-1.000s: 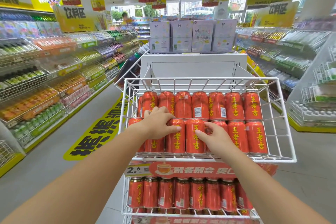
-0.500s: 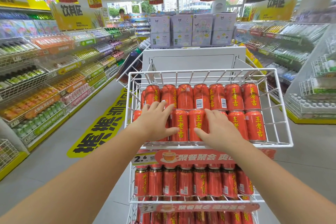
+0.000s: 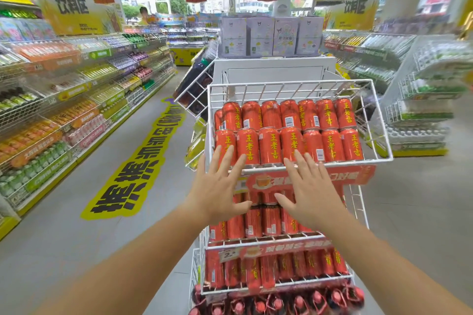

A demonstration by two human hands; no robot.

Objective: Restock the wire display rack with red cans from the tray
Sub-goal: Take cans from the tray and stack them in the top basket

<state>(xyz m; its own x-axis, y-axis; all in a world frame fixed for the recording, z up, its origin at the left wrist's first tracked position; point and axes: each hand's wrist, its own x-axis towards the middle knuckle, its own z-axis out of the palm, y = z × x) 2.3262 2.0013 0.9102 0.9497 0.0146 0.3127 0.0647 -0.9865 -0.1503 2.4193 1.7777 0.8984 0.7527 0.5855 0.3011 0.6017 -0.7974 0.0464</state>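
At the left of the frame I see drink shelves [image 3: 64, 100] running along the aisle, with a yellow floor sticker [image 3: 133, 174] beside them. At lower centre my left hand [image 3: 217, 186] is spread wide, fingers splayed, holding nothing; its fingertips overlap the front row of cans [image 3: 289, 130] in the top basket. Those red cans lie in two rows in the white wire rack [image 3: 378, 120], centre right, with more cans on the tiers below. My right hand [image 3: 307, 192] is just beside the left, also flat and empty, in front of the red price strip [image 3: 353, 176]. Whether either hand touches the cans, I cannot tell.
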